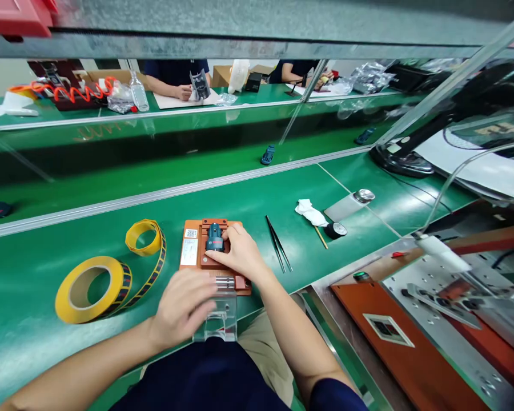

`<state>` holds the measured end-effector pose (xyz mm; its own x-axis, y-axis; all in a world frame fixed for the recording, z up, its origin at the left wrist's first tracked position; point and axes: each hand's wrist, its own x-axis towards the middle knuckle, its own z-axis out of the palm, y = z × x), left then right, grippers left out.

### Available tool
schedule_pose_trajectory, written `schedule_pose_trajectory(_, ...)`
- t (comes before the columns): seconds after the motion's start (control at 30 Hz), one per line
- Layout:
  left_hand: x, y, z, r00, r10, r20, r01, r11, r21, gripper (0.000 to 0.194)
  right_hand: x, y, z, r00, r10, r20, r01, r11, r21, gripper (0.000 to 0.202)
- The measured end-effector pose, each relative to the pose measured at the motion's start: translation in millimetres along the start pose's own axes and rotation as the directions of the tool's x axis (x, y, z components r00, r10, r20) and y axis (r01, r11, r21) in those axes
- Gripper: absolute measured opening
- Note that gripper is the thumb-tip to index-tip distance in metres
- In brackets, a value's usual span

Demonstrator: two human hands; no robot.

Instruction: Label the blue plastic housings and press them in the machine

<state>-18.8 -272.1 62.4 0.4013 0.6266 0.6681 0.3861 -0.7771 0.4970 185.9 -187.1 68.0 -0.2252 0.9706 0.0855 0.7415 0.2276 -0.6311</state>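
Nearest me, I have the left hand [182,311] blurred over a clear plastic cover [230,308], with nothing visible in its grasp; its fingers lie loosely together, the thumb apart from them. I can't tell from my end whether it touches the cover. Just beyond its fingertips, silvery rods [225,282] sit at the near edge of the orange fixture [192,224].

The relation I mind most is at the fixture's recess: the blue battery [215,242] sits there, long axis pointing away from the body, narrow end far, broad labelled end near. The right hand [244,251] is the closer one, reaching in from the battery's right; its thumb lies across the near end and its forefinger by the right side, so the battery is leftward of the palm. Whether they clamp it or only steady it, I cannot tell. The left hand is nearer the body and apart from it.

Left of the fixture I see a large tape roll [66,297] and a small tape roll [131,240]; to the right, black tweezers [272,231], then a white tissue [310,213] beside a metal-capped bottle [345,207], contents unreadable to me.

Farther off, a green belt [188,171] carries a second battery [268,154]; across it stands a clear bottle [139,92], its fill unclear, near a co-worker's hand [183,92] at a grey part [200,85]
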Motion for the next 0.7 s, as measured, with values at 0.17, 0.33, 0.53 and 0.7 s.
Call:
schedule_pose_trajectory(0.17,82.6,-21.7,6.8,0.717,-0.694,-0.071,0.570,0.642,-0.513,0.040,-19.5,-21.3,-26.1,0.956,-0.227,-0.185,0.248,0.964,0.094,0.047)
schedule_pose_trajectory(0.33,114.3,-23.5,17.2,0.655,-0.711,0.256,0.518,0.176,-0.837,0.047,-41.3,-24.8,-47.2,0.967,-0.093,-0.237,0.190,0.885,0.426,0.049)
schedule_pose_trajectory(0.53,115.3,-5.5,29.3,0.718,-0.653,0.241,0.457,0.181,-0.871,0.040,-47.8,-24.2,-38.7,0.994,0.103,0.032,-0.076,0.463,0.883,0.033)
schedule_pose_trajectory(0.7,116.3,0.1,31.8,0.734,-0.636,0.237,0.442,0.183,-0.878,0.040,-46.1,-32.9,-24.6,0.977,0.206,0.047,-0.087,0.191,0.978,0.034)
